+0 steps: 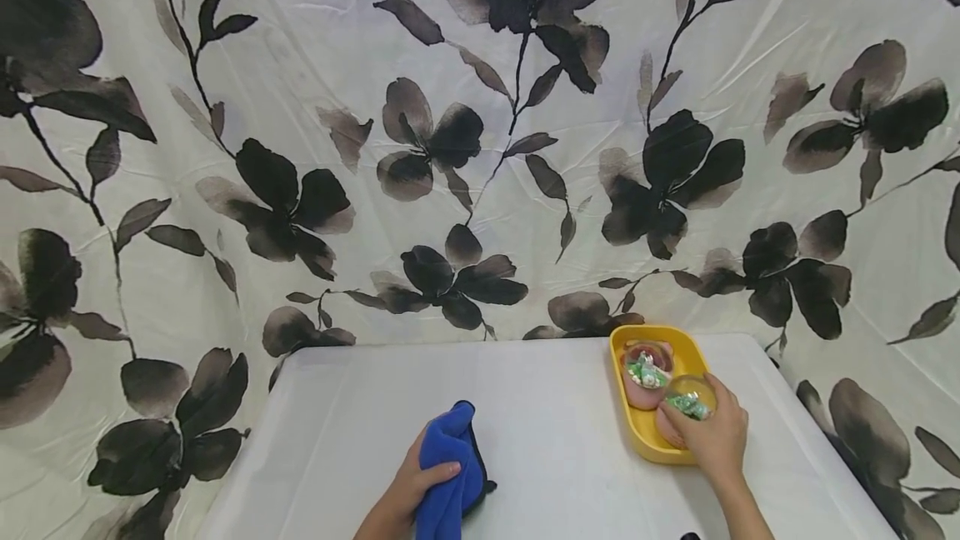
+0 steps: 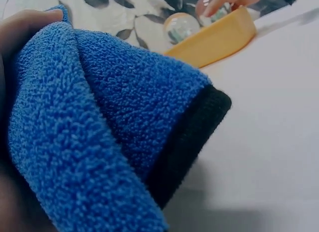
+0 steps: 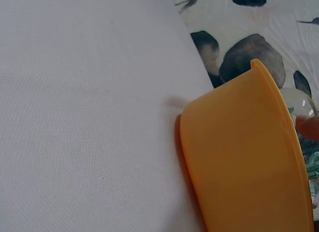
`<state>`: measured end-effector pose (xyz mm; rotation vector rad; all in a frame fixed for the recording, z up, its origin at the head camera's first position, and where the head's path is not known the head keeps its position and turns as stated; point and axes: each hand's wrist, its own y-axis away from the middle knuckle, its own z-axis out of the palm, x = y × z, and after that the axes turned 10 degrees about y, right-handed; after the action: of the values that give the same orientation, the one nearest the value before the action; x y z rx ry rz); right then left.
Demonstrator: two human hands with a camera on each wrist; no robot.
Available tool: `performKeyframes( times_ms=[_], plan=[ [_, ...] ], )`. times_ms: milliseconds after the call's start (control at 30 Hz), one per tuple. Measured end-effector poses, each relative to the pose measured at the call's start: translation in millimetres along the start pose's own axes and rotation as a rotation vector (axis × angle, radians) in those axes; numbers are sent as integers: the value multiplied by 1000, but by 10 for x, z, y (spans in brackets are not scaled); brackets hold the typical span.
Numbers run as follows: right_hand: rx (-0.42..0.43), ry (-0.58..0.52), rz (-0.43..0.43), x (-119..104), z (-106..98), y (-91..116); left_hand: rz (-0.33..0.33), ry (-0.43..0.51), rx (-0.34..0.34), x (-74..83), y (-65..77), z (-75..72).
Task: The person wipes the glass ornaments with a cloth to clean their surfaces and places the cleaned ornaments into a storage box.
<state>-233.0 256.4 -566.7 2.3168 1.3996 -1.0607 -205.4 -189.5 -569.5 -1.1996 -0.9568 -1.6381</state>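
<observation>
My left hand [image 1: 416, 473] holds a folded blue microfiber cloth [image 1: 450, 440] with dark edging, thumb across its front, above the table. The cloth [image 2: 114, 107] fills much of the left wrist view. Over at the right, my right hand [image 1: 722, 433] grips a snow globe [image 1: 690, 397] with a clear dome, a green figure inside and a pink base. That globe is at the near end of a yellow tray [image 1: 678, 346]; whether it touches the bottom cannot be told. A second snow globe [image 1: 647, 373] with a pinkish base sits in the tray's far end.
A white table [image 1: 360, 407] carries the tray near its back right corner. Behind it hangs a floral sheet [image 1: 480, 148]. A small dark object [image 1: 690, 536] shows at the bottom edge of the head view. In the right wrist view, the tray wall [image 3: 244, 157] hides most of the globe.
</observation>
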Motion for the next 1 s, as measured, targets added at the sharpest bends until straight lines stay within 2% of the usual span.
performKeyframes(
  times_ms=[200,400,633,800,933,1000],
  plan=[
    [16,5,-28,-24,9,-21,55,-87,62,278,-141,-156],
    [20,17,-34,14,6,3,92,-233,116,571,-278,-314],
    [7,-18,-38,41,-45,9,50,-464,166,828,-495,-608],
    [18,-27,-51,55,-56,-16,12,-645,168,833,-676,-794],
    [20,-31,-57,56,-48,-30,-11,-748,162,697,-769,-854],
    [22,-29,-56,58,-43,-30,-10,-768,153,604,-801,-850]
  ],
)
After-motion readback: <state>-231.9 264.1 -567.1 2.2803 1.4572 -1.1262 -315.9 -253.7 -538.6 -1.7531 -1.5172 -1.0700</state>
